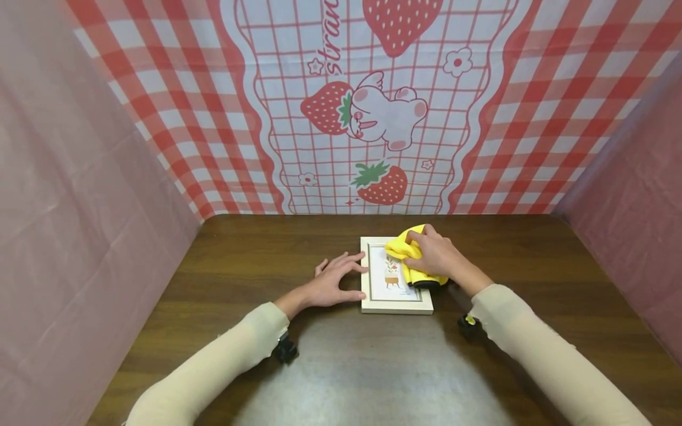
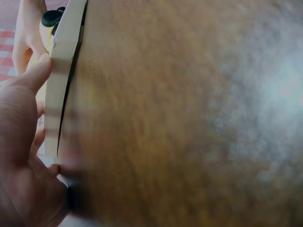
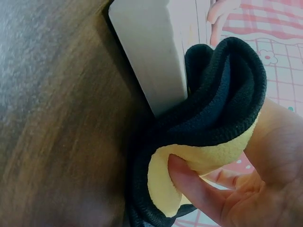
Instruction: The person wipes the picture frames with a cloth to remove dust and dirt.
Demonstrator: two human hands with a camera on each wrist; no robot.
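A cream picture frame (image 1: pixel 396 306) lies on the table, its print a plant in an orange pot on legs. My left hand (image 1: pixel 333 283) rests its extended fingertips and thumb along the frame's left edge, and the thumb also shows against the frame's side (image 2: pixel 61 71) in the left wrist view. Over the frame's right part, my right hand (image 1: pixel 437 254) grips a bunched yellow cloth (image 1: pixel 412 271). The cloth covers the upper right of the print. In the right wrist view, its dark-edged fold (image 3: pixel 208 123) bulges past the frame's side (image 3: pixel 149 52).
The dark brown wooden table (image 1: pixel 256 248) runs back to a red-and-white checked strawberry curtain (image 1: pixel 213 118). Pink cloth walls (image 1: pixel 80 207) stand at both sides. A small black device sits at each wrist.
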